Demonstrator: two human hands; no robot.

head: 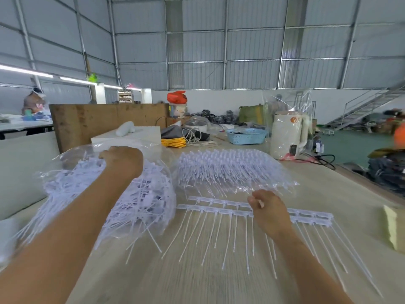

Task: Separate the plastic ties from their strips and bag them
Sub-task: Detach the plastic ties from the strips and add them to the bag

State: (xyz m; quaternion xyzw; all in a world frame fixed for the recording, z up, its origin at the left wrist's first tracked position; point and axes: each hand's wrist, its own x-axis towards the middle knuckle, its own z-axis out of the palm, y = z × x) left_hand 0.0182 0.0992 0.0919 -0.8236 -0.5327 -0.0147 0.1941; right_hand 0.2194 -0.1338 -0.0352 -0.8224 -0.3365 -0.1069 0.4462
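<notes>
Left grip (121, 160) curls into the bag (65, 159) of ties; right grip (270, 212) pinches a strip (219, 210) on the counter (197, 281).

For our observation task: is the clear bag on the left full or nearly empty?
Full. The bag bulges with loose white ties, many poking out at its bottom; the left hand is up at its top.

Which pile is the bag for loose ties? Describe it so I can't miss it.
On the pale wooden table, look at the near left side, under the left hand. The clear bag bulges with tangled white ties, unlike the neat stack of strips to its right.
</notes>
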